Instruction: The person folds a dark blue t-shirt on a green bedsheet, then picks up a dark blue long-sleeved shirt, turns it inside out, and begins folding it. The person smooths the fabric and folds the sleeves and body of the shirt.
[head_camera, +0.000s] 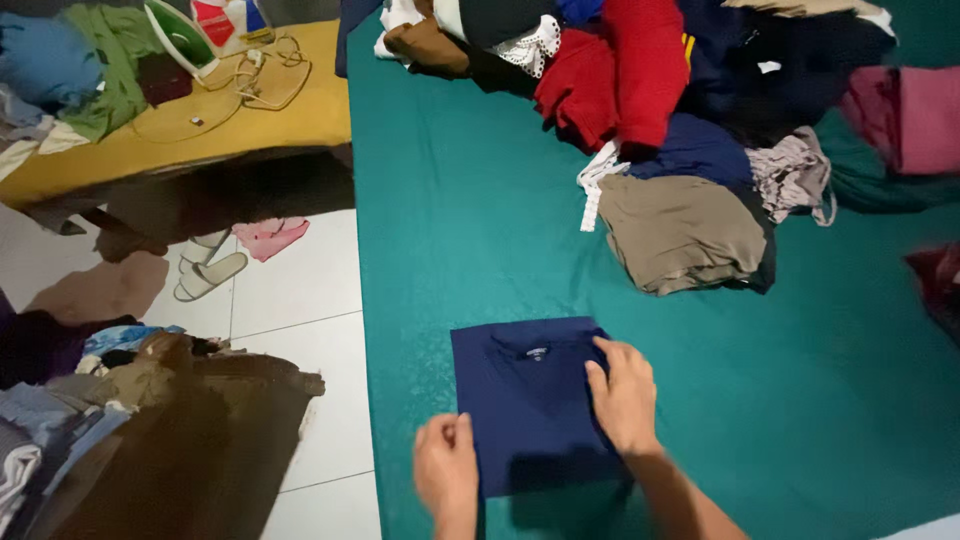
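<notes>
Right hand (625, 395) lies flat, grip wide, on folded navy shirt (530, 400); left hand (446, 470) pinches its edge.

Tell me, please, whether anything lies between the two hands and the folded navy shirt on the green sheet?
Nothing visible does. The right hand rests flat on the navy shirt, and the left hand touches its near left corner. The green sheet around the shirt is bare.

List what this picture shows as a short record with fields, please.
surface: teal sheet
left hand: at the lower left corner of the folded navy shirt
right hand: flat on the shirt's right side
behind: pile of mixed clothes, folded khaki garment
left side: iron on yellow board
floor: sandals
</notes>
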